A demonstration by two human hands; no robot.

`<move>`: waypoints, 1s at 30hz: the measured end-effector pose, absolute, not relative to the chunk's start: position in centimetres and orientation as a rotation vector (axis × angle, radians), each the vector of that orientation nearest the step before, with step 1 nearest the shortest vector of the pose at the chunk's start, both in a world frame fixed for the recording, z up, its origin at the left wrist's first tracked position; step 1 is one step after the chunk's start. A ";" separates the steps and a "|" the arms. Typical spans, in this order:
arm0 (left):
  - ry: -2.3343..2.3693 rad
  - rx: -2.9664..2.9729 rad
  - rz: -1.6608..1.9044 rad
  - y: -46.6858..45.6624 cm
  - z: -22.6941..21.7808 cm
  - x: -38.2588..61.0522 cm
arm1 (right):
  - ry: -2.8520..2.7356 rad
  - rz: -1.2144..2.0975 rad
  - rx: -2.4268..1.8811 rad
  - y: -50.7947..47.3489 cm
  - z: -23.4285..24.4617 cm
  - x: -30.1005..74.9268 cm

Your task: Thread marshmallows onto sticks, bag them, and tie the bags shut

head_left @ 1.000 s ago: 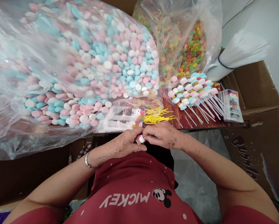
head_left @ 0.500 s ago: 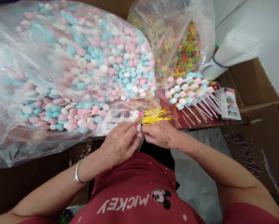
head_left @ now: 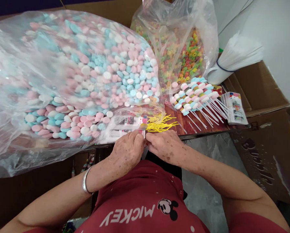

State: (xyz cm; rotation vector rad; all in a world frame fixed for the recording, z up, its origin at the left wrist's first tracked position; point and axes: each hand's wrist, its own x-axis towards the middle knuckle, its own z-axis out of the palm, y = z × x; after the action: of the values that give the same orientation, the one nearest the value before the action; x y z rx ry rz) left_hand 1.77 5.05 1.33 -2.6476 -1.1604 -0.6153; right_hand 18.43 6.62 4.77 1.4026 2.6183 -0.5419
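Observation:
My left hand and my right hand meet at the table's front edge with fingertips almost touching. Both have curled, pinched fingers, and what lies between them is mostly hidden. Just behind my left hand are printed plastic sleeves, partly under clear film. A pile of yellow twist ties lies right behind my right hand. Farther right rest several marshmallow skewers on white sticks, with pink, white and blue pieces and darker gummy rings between.
A big clear bag of marshmallows covers the left of the table. Behind stands a bag of gummy rings. To the right are a white jug of white sticks, a stack of printed cards or sleeves and cardboard boxes.
My hands have come slightly closer together and turned, hiding the small white and pink piece that showed between them. The whole view has shifted a little; the things on the table lie as before.

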 end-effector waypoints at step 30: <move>-0.983 -3.399 -0.487 8.2 4.1 -0.4 | 2.649 -1.641 1.558 8.1 3.7 20.8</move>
State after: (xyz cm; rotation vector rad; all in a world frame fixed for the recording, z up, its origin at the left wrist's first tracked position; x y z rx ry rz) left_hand -0.42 8.23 4.08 -3.3994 -0.9829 -0.4868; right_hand 20.82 8.08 3.75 1.5583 2.6490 -1.6408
